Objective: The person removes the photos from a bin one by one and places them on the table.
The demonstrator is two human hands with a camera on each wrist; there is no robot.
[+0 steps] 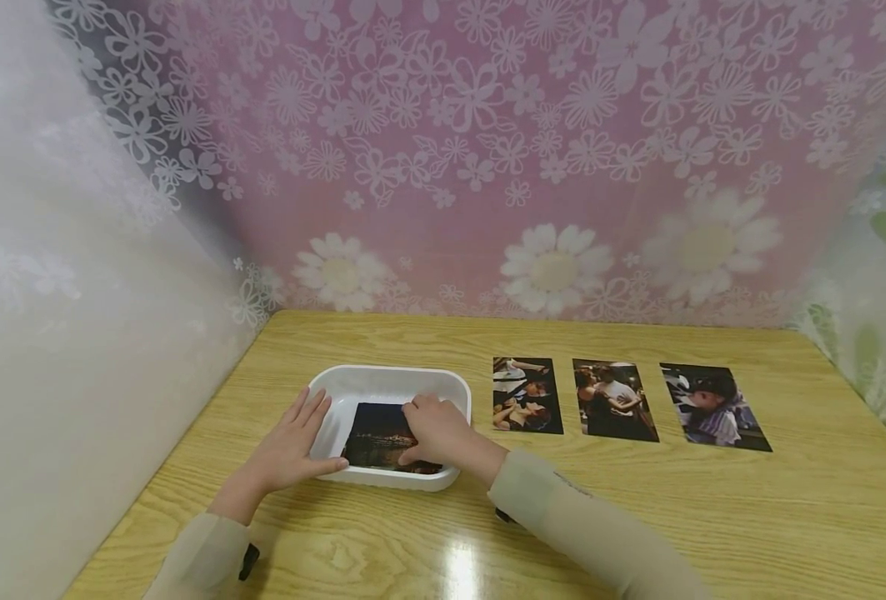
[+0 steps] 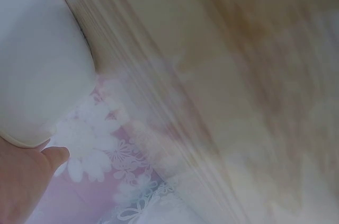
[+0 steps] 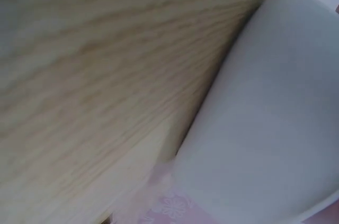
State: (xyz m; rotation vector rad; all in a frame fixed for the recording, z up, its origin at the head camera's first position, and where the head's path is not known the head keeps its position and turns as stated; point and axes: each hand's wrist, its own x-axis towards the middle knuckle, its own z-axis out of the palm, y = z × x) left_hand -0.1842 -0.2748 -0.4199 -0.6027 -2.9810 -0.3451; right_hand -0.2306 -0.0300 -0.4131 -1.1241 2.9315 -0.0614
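A white plastic tray (image 1: 390,375) stands on the table, and a dark photo (image 1: 375,437) of a lit night scene lies in it. My left hand (image 1: 290,446) rests on the tray's left rim, with straight fingers along the side and the thumb at the front left corner. My right hand (image 1: 443,429) reaches over the right rim and grips the photo's right side, thumb toward the front and curled fingers at the back. In the left wrist view, part of the left hand (image 2: 26,176) shows at the tray's rim. The right wrist view shows the tray's outer wall (image 3: 265,113).
To the right of the tray, three photos lie in a row: a left photo (image 1: 525,396), a middle photo (image 1: 613,400) and a right photo (image 1: 715,407). The wood-grain table (image 1: 638,508) meets a pink flowered curtain (image 1: 443,183) behind and a pale sheet (image 1: 97,317) at left.
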